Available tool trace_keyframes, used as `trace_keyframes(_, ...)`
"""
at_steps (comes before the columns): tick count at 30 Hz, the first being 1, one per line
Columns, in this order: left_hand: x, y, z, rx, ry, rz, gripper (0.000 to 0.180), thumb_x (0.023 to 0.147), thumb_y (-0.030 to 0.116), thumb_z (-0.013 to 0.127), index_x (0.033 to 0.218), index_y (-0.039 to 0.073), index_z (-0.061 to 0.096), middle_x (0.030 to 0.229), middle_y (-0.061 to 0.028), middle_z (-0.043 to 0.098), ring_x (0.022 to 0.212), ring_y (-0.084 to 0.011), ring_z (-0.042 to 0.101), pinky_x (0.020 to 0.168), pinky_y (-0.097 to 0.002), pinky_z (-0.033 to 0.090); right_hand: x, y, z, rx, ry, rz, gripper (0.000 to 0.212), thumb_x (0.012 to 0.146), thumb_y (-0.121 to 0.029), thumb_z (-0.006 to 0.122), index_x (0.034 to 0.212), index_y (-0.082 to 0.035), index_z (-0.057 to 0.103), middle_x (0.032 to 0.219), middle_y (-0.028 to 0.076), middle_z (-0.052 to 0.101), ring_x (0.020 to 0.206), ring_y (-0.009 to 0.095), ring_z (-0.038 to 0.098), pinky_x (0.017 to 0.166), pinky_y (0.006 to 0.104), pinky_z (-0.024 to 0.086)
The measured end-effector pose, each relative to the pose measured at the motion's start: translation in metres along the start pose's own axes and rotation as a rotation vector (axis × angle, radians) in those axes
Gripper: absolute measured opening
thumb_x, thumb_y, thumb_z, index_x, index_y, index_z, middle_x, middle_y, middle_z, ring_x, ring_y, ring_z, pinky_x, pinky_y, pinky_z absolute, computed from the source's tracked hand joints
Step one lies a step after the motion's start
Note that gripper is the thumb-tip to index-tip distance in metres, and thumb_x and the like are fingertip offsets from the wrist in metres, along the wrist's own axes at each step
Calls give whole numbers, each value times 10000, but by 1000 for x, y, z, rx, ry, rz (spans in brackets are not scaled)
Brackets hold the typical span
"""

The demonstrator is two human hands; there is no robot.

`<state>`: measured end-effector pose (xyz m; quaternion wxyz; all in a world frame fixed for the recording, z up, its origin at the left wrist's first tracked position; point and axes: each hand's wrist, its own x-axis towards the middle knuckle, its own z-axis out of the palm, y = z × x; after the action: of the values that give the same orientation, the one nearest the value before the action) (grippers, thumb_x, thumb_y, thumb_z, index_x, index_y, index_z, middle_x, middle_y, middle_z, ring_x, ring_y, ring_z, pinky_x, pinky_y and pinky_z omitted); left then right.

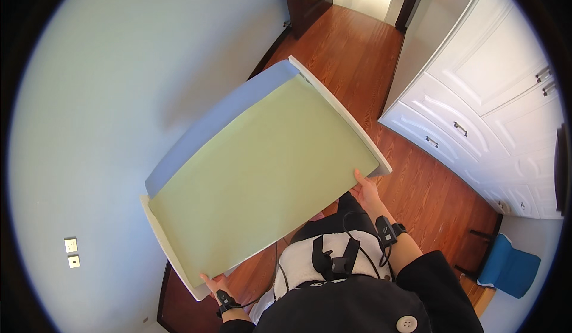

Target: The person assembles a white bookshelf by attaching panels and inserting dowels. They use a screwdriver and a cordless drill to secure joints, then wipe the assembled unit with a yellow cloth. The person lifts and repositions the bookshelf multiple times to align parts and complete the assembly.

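Before me is a small desk-like piece of furniture (262, 154) with a pale green top, white side boards and a blue strip along its far side. It slants across the view, its right end farther from me. My left hand (217, 284) grips the near left corner, thumb on the green top. At the near right corner, my right hand (366, 191) holds the edge with its thumb also on top. The fingers of both hands are partly hidden under the board. A dark strap with a small black device (386, 231) and cable sits on my right wrist.
A pale blue wall (107, 124) with two outlets (71, 245) rises at left, close to the desk's far side. White cabinets (453, 106) stand at right. A dark door (310, 2) and doorway lie ahead over wooden floor (351, 59). A blue chair (512, 267) is at lower right.
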<state>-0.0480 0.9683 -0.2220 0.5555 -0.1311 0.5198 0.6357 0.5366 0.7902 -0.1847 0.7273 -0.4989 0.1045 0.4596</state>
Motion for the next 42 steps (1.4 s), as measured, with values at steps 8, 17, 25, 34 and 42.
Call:
trace_keyframes(8, 13, 0, 2, -48, 84, -167, 504, 790, 410, 737, 1108, 50, 587, 1076, -63, 646, 950, -216, 614, 811, -355, 538, 18, 11, -10, 40, 8, 93, 446, 913, -297, 615, 1242, -20, 495, 1203, 123, 585, 1068, 242, 602, 937, 373, 473)
trace_keyframes(17, 30, -3, -15, -37, 114, -63, 499, 809, 450, 704, 1090, 50, 605, 1049, -47, 647, 948, -209, 601, 817, -353, 525, 18, 9, -11, 36, -13, 53, 478, 890, -300, 647, 1249, -31, 483, 1139, 110, 613, 1022, 245, 624, 894, 392, 502)
trace_keyframes(25, 23, -28, -7, -20, 212, -328, 635, 740, 565, 713, 1125, 78, 581, 1075, -37, 628, 957, -230, 582, 846, -372, 501, 28, 18, -14, 16, 73, 76, 506, 879, -346, 654, 1229, -17, 491, 1159, 122, 602, 1055, 244, 601, 937, 392, 476)
trace_keyframes(34, -73, -138, 42, 271, -165, -386, 641, 813, 530, 649, 1244, 76, 514, 1245, -69, 546, 1136, -250, 502, 939, -425, 457, 19, 3, -5, -22, 109, 155, 482, 889, -340, 643, 1229, -38, 483, 1124, 128, 616, 1033, 240, 614, 913, 388, 494)
trace_keyframes(42, -172, -268, 93, 429, -26, -657, 540, 803, 377, 724, 1195, 56, 538, 1179, -90, 580, 1115, -252, 536, 995, -431, 442, 17, -7, -10, 109, -128, 306, 497, 920, -362, 589, 1295, -69, 447, 1283, 73, 513, 1208, 218, 475, 1077, 378, 333)
